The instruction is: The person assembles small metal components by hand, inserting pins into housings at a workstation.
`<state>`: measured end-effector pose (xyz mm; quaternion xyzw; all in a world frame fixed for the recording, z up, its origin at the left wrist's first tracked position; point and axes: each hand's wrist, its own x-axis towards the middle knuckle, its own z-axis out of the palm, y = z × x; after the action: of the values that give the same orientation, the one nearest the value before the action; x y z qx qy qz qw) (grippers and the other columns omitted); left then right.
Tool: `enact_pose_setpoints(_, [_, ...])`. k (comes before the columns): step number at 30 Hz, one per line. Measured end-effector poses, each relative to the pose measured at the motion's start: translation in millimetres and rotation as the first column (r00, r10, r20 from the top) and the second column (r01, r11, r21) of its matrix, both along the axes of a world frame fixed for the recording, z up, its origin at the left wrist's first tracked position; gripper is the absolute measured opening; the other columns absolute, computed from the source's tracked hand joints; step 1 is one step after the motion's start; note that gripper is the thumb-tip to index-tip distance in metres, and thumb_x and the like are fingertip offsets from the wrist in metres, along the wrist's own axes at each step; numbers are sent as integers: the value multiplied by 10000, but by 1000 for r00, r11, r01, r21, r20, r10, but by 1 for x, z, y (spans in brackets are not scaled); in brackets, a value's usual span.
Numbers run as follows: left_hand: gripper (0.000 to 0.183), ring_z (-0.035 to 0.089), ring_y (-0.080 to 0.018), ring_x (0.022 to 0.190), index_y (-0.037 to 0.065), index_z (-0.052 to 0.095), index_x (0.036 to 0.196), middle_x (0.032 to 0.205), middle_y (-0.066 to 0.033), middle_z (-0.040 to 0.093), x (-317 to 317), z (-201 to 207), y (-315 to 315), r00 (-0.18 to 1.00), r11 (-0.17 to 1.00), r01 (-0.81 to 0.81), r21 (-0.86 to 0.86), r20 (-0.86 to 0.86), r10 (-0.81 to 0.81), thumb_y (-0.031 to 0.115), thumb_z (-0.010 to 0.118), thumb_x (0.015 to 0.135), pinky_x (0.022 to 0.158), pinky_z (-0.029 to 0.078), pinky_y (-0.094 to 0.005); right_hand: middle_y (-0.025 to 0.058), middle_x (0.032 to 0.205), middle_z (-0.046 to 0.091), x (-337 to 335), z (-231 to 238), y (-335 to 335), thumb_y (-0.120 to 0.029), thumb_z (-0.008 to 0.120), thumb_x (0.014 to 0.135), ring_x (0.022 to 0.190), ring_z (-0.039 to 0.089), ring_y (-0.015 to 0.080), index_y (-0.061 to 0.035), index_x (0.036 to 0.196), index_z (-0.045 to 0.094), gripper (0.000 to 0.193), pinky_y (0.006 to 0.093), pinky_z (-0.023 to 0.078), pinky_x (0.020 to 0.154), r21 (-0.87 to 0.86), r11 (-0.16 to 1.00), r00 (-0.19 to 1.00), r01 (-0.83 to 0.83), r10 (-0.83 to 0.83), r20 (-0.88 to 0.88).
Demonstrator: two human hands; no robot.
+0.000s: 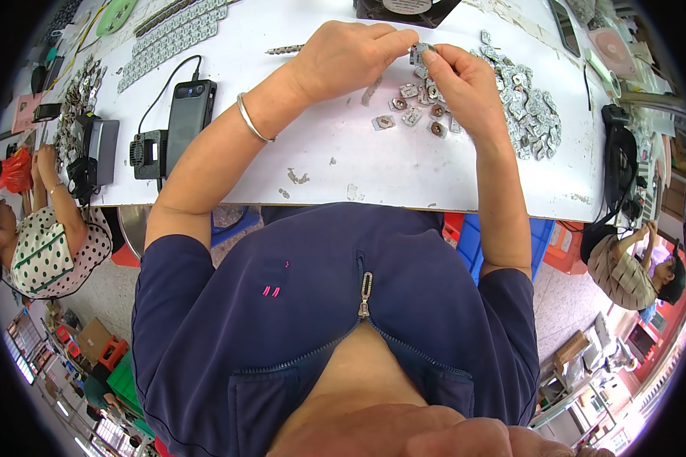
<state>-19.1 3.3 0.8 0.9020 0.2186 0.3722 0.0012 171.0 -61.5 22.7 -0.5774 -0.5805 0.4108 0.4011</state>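
Between the fingertips of both hands is a small grey metal part (418, 53) with a squarish outline. My right hand (469, 85) pinches it between thumb and bent fingers. My left hand (351, 59), a silver bangle on its wrist, is closed with its fingertips against the part's upper edge; the back of the hand hides most of the grip. Just below the hands lie several loose metal pieces (411, 116), some with a round copper-brown centre. A thin segmented metal strip (284, 49) lies left of my left hand.
A big heap of similar metal pieces (537, 122) spreads to the right on the white table (389, 179). Rows of joined parts (171, 46) lie far left. A black power bank (190, 114) with a cable sits nearer. A black fan (408, 9) stands at the back. People work on either side.
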Motion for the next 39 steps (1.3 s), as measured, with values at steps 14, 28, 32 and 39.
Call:
enact_pose_setpoints(14, [256, 649, -194, 624, 76, 641, 1042, 852, -56, 694, 6, -4, 3, 991, 990, -100, -99, 75, 107, 160, 719, 813, 539, 516, -276, -59, 611, 509, -7, -2, 16, -216, 609, 905, 549, 412, 31, -10, 851, 673, 222, 226, 344, 482, 21, 993, 992, 116, -115, -48])
enact_pose_setpoints(28, [187, 644, -198, 620, 63, 643, 974, 801, -57, 681, -5, -6, 6, 987, 983, -150, -102, 44, 155, 119, 702, 806, 533, 506, -282, -59, 606, 480, -16, -16, 37, -249, 608, 900, 547, 389, 36, -31, 748, 623, 266, 225, 315, 486, -62, 995, 991, 73, -79, -109])
enact_pose_setpoints(32, [172, 645, -210, 626, 66, 642, 960, 783, -49, 669, 0, -10, -6, 991, 989, -122, -78, 36, 125, 117, 697, 805, 528, 504, -286, -39, 608, 502, -12, -21, 20, -250, 609, 891, 578, 417, 50, -5, 773, 640, 274, 242, 346, 516, -124, 985, 989, 122, -132, -72])
enact_pose_setpoints(39, [220, 663, -233, 696, 107, 639, 1010, 823, -69, 671, 13, -3, -24, 961, 942, 5, -336, -259, -98, 143, 697, 801, 598, 526, -327, 24, 684, 594, 9, -26, -28, -194, 625, 899, 610, 495, 82, 10, 905, 688, 214, 251, 402, 551, 23, 998, 990, 53, -56, 128])
